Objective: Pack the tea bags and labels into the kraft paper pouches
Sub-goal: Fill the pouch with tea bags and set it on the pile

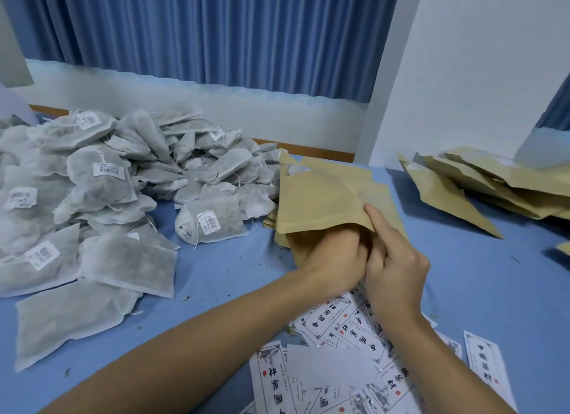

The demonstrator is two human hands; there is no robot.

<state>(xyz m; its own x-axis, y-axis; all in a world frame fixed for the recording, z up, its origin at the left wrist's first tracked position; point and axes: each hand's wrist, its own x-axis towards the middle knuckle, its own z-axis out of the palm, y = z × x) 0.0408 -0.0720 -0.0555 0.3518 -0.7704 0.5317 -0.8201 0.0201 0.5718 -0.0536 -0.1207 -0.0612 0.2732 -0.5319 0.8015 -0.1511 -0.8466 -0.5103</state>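
**Pouch mouth being opened; bulk of packing looks ahead**

Both hands are working at the mouth of one kraft pouch (320,197), which is lying over a small stack of flat pouches (270,221) mid-way across the blue surface (462,290). The left hand (334,259) is reaching into the opening. Its fingertips are hidden inside, so I cannot tell its grip, or whether it is carrying anything in. The right hand (393,261) is pinching the upper panel at the mouth, index finger lying straight on top and the other fingers curling beneath.

Progress, as judged: a heap of pouches (481,182) is lying at far right, looking puffed. These are probably finished ones, but their contents are not showing. The big tea bag pile (101,179) at left and the loose labels (339,367) nearest the person are waiting unpacked, so most of the job seems left.

Unclear: something pale is showing at the pouch's far end, and I cannot tell whether it is inside or behind. The right heap and the labels are running off the picture's edge.
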